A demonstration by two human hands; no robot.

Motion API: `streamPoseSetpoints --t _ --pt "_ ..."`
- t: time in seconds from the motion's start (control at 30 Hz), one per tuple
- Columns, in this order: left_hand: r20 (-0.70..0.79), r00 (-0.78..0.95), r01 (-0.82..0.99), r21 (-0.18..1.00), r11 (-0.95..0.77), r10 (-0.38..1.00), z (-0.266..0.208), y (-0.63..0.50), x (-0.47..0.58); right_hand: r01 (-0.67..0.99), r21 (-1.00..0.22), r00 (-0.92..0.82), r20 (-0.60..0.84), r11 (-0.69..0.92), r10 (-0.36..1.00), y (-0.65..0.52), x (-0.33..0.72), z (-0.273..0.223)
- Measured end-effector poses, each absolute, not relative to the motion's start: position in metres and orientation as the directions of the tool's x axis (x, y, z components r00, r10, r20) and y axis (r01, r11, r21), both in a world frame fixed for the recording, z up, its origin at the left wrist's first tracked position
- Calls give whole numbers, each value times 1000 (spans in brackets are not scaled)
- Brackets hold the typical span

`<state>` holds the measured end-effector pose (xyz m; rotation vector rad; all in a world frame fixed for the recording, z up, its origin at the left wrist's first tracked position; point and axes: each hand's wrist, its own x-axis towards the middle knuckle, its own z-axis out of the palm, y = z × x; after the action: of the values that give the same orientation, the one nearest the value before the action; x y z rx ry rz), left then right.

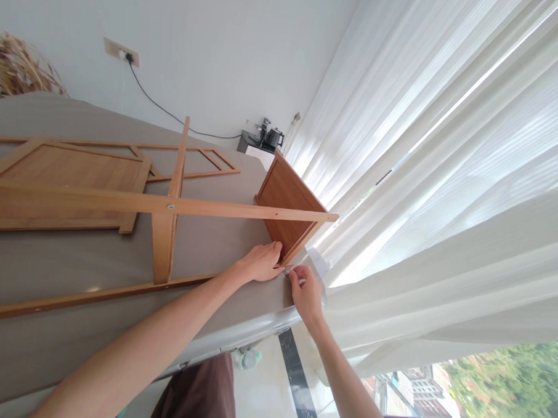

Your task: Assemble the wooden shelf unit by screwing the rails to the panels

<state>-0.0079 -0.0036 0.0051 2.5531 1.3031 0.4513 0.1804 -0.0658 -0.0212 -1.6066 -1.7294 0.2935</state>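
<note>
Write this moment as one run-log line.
left hand: steadies wooden frame corner | right hand: fingers pinch small metal fastener at that corner | surface: grey table | beside: white curtain
</note>
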Motion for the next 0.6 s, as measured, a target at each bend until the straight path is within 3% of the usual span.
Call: streamPoseSetpoints --t 0.6 --pt "172 552 743 342 -575 816 2 -2 -7 824 -494 -41 436 277 899 -72 182 -24"
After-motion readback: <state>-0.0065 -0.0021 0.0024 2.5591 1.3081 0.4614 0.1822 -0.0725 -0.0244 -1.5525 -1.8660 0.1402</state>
